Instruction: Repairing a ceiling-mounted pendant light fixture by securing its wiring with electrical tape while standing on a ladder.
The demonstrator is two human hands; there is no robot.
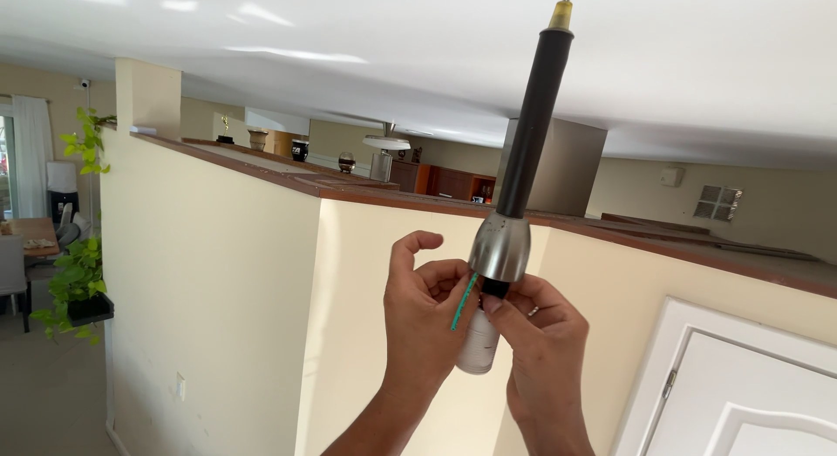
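A dark pendant rod (534,129) hangs from the white ceiling (418,46), ending in a brushed-metal cone fitting (500,247). Directly under that fitting sits a short black neck, and below it a white cylindrical piece (479,343) that both hands are raised to. The left hand (427,321) wraps its fingers around the white piece from the left side, with the forefinger curled free above; a thin green cord (464,303) runs slantwise across its fingertips just beside the fitting. The right hand (540,334), wearing a ring, pinches the black neck just under the fitting with thumb and fingertips. Behind the fitting a cream partition wall (227,290) with a brown top ledge runs across; a white door (750,386) is lower right of it, and a leafy plant (78,273) is far to its left.
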